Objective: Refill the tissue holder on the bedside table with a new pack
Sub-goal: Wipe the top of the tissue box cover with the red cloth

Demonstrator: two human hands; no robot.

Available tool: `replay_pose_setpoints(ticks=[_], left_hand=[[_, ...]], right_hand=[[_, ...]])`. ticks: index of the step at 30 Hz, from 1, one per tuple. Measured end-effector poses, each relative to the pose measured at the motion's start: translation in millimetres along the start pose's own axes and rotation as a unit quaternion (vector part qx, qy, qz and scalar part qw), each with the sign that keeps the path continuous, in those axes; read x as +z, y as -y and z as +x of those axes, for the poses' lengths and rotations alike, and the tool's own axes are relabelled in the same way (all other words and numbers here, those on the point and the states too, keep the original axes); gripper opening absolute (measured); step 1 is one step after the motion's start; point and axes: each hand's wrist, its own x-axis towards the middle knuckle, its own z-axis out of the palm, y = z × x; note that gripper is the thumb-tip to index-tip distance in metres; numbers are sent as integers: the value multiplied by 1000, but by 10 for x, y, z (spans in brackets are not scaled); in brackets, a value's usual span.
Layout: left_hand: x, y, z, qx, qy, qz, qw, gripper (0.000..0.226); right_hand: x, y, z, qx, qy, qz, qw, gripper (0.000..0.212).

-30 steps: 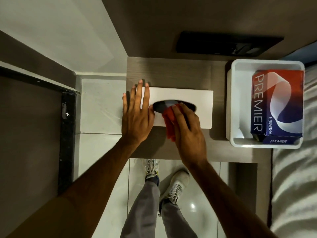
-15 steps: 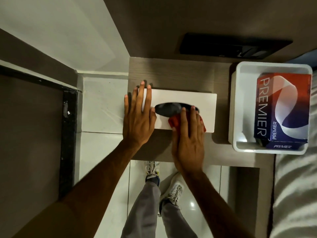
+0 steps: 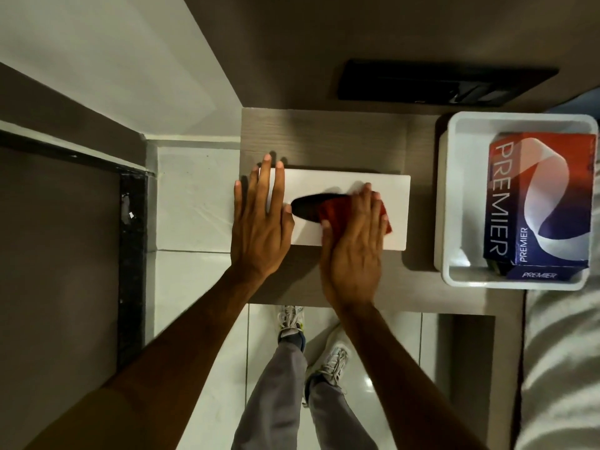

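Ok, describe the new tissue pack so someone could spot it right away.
On the bedside table, look to its right end, where a white tub sits beside the bed. The pack stands inside it: the only red, white and blue box, printed PREMIER.

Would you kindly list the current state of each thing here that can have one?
White rectangular tissue holder: flat on the wooden bedside table, oval slot uncovered at its left end.
Red cloth: pressed onto the holder, over the slot's right end.
Left hand: flat, fingers spread, on the holder's left end.
Right hand: flat on the cloth.
White plastic tub: open, holding a red-and-blue Premier tissue box, which leans.
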Motion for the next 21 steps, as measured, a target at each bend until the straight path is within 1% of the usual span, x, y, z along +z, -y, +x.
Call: replay_pose_setpoints(ticks=[3,4,5,7,9,11,12,15,16,17,20,21], left_hand=[[-12,2,1,2,3,0,1000,61],[-17,1,-3,3,4,0,1000,62],[-18,0,-4,4,4,3,1000,61],[-8,3,-6,5,1,7,1000,61],[12,6,-4,5,-2,3,1000,62],[25,19,-12,10,-14,-1,1000,62],[27,26,-19,15,-23,-5,1000,61],[0,33,-33,29,-38,-28,998,61],[-18,24,-31,28,-35,-31,999,61],[-37,18,-28,25,-29,-31,999,62],[-52,12,-24,23,-19,-24,999,62],[-48,13,-25,24,-19,-25,999,62]], right_hand=[[-40,-134,-33,-103,35,-90,990,66],[-97,-236,-54,-108,37,-97,989,66],[-161,-326,-60,-91,32,-93,991,67],[-246,-415,-5,-30,5,-79,996,68],[-225,-312,170,24,-28,-57,998,67],[-133,-78,399,51,-32,-42,997,68],[-95,23,484,34,-18,-48,998,70],[-82,58,552,-97,47,-85,991,72],[-124,-3,567,-121,59,-89,987,72],[-161,-56,588,-120,62,-85,987,71],[-191,31,637,-30,50,-56,997,67],[-164,124,647,-18,50,-56,997,66]])
